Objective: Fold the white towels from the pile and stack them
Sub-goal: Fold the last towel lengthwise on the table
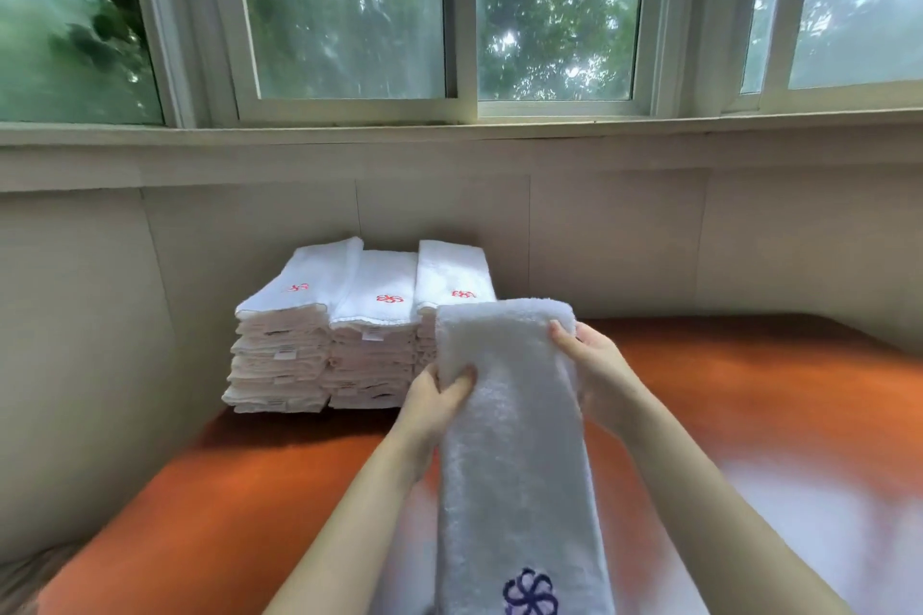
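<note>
- At the far left, a pale panelled wall [75, 315] rose behind the orange surface [225, 489], which ran from the near left across to the far right.
- Three stacks of folded white towels stood side by side on the far part of the surface, against the wall: the left stack [284, 345], the middle stack [374, 355] and the right stack [452, 275]. Each top towel showed a red emblem [389, 299].
- The left hand [439, 395] held the left edge of the white towel [514, 439]. Its thumb lay on the near face and its fingers curled behind, so the grip was clamped on the cloth.
- The white towel, folded into a long narrow strip, hung in the air above the surface, nearer than the stacks. Its top end hid part of the right stack, and a dark blue emblem [529, 592] sat near its low end.
- The right hand [594, 355] held the right edge higher up, close to the top, its grip likewise clamped on the towel.
- At the near right, a blurred white patch [799, 514] lay on the surface; what it was could not be told.
- A window [549, 15] with green trees behind it ran along the far wall.
</note>
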`<state>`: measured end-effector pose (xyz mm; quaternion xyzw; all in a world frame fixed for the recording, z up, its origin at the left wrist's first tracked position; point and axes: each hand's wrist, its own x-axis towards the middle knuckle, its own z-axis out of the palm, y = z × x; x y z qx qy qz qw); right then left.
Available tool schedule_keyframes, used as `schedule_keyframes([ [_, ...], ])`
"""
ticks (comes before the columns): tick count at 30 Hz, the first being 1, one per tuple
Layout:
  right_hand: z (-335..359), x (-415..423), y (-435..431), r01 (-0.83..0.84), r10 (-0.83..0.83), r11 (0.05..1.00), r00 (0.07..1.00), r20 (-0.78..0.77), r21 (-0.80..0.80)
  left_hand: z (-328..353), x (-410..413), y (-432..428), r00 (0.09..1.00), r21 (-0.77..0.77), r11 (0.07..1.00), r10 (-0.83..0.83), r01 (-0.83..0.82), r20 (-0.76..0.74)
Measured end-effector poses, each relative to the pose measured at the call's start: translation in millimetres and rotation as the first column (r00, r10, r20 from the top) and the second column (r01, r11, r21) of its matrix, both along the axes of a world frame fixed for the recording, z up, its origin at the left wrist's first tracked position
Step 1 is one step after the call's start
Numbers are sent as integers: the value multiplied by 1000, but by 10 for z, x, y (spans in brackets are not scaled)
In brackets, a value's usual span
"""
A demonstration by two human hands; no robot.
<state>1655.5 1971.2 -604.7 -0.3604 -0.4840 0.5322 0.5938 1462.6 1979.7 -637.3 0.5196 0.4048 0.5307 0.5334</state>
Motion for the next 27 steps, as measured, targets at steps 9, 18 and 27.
schedule_keyframes([
  [9, 474, -452, -61, -121, 98, 991, 946, 309, 56, 833, -482, -223, 991, 241, 961, 134, -134, 19],
  [18, 1335, -978, 503, 88, -141, 972, 961, 237, 218, 1657, -1087, 445, 929, 382, 882, 346, -275, -131],
  [27, 1614, -1325, 2360, 280, -436, 873, 815, 382, 400, 2020, -1223, 2102, 847, 357, 865, 456, -351, -272],
])
